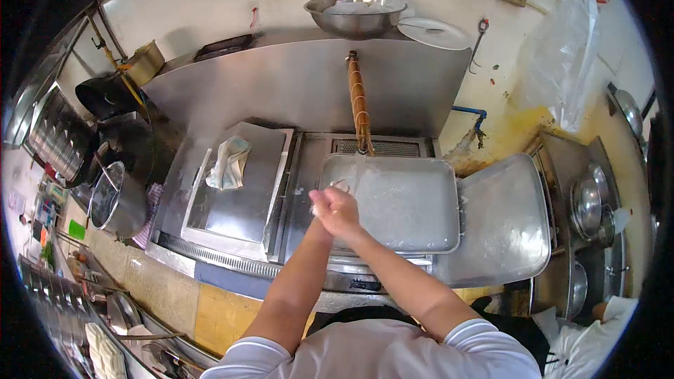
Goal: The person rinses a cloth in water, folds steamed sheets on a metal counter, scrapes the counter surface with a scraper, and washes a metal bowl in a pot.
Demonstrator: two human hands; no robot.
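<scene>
My right hand (335,210) is wrapped round my left wrist, over the left edge of a wet metal tray (407,203). Behind it, my left hand (342,186) shows only in part, and its fingers are too hidden to make out. Above the tray hangs a wrapped spout (358,98), its lower end at the tray's back edge. Water seems to run near the hands. A crumpled cloth (229,163) lies on the steel cover (239,203) to the left.
A second tray (502,221) leans at the right. A steel bowl (354,15) and a white lid (435,33) sit on the back ledge. A large pot (119,200) stands at the left. Another person's white sleeve (597,337) shows at the lower right.
</scene>
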